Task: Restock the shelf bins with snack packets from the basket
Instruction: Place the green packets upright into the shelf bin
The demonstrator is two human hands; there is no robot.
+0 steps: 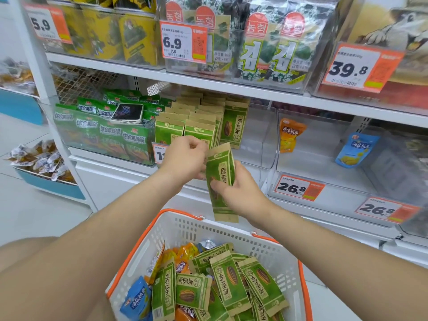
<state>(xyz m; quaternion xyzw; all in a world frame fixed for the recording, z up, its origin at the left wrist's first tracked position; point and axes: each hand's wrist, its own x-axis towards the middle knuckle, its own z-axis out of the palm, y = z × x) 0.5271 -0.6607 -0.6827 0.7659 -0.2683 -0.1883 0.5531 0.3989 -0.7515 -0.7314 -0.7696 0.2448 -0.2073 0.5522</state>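
My right hand point(238, 193) grips a green and tan sunflower seed packet point(221, 172), held upright in front of the middle shelf. My left hand point(185, 158) pinches the packet's top left edge with curled fingers. Just behind stands a clear bin point(254, 135) with rows of the same green seed packets point(192, 119) filling its left part. Below my arms sits a white basket with orange trim point(185, 228), holding several more green seed packets point(229, 281), orange packets point(185, 253) and a blue one point(136, 300).
Left bin holds green vegetable crisp packets point(102, 128) with a phone point(127, 113) lying on top. Right bins hold one orange pouch point(290, 137) and one blue pouch point(354, 150). Seaweed packs point(266, 42) fill the upper shelf. A low blue display point(46, 170) stands at left.
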